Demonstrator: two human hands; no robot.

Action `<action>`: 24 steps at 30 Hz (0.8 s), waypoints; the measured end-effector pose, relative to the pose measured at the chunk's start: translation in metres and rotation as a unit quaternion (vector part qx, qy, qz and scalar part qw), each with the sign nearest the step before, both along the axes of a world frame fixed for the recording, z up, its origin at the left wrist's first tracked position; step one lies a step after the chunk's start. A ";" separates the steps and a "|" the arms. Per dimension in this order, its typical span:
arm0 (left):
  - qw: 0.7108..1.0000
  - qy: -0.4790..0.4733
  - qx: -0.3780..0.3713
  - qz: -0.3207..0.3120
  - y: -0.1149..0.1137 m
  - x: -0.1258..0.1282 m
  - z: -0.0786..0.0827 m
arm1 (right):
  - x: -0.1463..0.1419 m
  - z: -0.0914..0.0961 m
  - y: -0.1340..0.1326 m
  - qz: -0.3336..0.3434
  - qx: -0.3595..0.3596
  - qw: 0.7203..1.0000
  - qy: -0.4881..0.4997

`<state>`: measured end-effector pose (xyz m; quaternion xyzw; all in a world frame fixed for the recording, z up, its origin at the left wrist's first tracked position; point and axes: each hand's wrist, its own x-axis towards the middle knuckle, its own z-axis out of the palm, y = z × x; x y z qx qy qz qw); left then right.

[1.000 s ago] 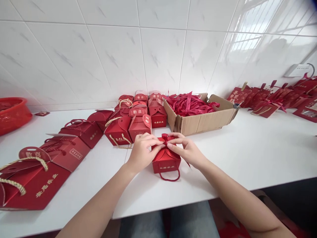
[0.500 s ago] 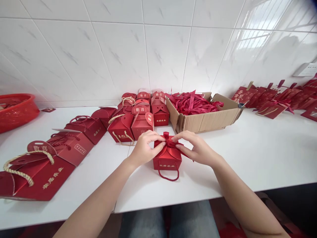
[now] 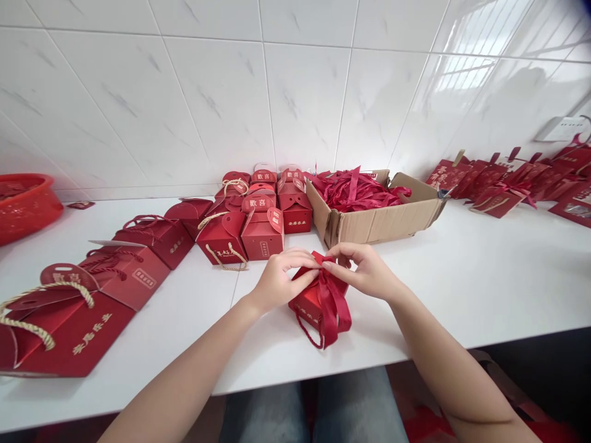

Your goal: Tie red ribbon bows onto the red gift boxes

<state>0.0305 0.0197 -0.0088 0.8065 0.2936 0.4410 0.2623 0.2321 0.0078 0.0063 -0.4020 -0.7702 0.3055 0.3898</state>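
Note:
A small red gift box [image 3: 308, 302] with a cord handle sits on the white table [image 3: 462, 289] in front of me, turned at an angle. A dark red ribbon [image 3: 333, 307] is tied at its top and its tails hang down over the front. My left hand [image 3: 279, 280] pinches the ribbon knot from the left, fingers closed. From the right, my right hand [image 3: 364, 269] pinches the same knot, fingers closed too.
A cardboard box [image 3: 383, 221] full of red ribbons stands behind the hands. Several closed red gift boxes [image 3: 263, 227] cluster at the back centre. Flattened red boxes [image 3: 78, 314] lie at the left, a red basket [image 3: 25, 206] at far left, more red packaging [image 3: 512, 181] at the right.
The gift box has turned at an angle, and the ribbon tails now hang over its front. Both hands stay at the knot on top.

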 end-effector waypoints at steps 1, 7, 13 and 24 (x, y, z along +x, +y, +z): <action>1.000 -0.006 0.019 0.020 -0.001 0.001 -0.001 | 0.000 0.000 0.000 0.002 0.001 1.000 0.002; 0.984 0.026 0.160 0.069 -0.003 -0.002 -0.004 | 0.002 -0.002 0.002 0.059 -0.002 0.998 -0.009; 0.981 0.059 0.133 0.132 -0.006 -0.004 -0.002 | 0.005 0.000 0.002 0.086 0.082 0.991 -0.069; 0.995 0.043 -0.013 0.090 -0.007 -0.005 0.006 | 0.008 -0.004 0.004 0.156 0.151 0.973 -0.078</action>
